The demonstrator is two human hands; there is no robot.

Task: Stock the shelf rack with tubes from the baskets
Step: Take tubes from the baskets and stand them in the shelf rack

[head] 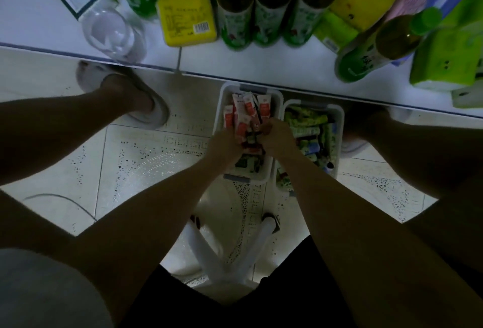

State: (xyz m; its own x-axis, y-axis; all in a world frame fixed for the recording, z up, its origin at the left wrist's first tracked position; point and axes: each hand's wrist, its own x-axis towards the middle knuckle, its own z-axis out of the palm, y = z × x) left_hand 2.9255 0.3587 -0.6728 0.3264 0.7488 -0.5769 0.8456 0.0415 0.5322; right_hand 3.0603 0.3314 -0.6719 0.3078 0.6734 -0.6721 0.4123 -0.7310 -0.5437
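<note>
Pale speckled floor tiles are carrying two white baskets just below the shelf rack point(261, 66), whose board is crowded with green bottles point(271, 6). Both hands are working in the left basket point(222, 97): the left hand point(224, 144) and right hand point(274, 137) are curling their grip around a bundle of red-and-white tubes point(241, 113). Squaring the tubes' ends before lifting should be preventing slips; the right basket point(339, 118) is waiting beside.
</note>
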